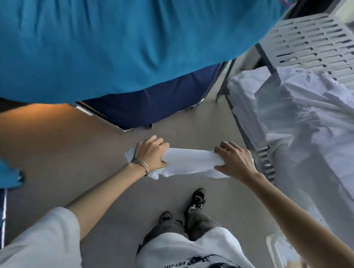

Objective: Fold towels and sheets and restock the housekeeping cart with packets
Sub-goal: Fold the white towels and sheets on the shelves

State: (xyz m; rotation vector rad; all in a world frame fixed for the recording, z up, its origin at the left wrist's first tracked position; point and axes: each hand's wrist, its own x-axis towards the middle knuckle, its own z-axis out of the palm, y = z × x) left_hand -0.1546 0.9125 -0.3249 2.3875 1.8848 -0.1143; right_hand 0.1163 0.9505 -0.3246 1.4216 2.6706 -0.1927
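Left hand (150, 154) at 9 o'clock and right hand (233, 160) at 3 o'clock, fingers curled, each gripping one end of one white folded cloth towel (189, 160).

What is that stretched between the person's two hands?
A white towel, seen from the head camera. The left hand grips one end and the right hand grips the other, so the cloth spans the gap above the bare floor.
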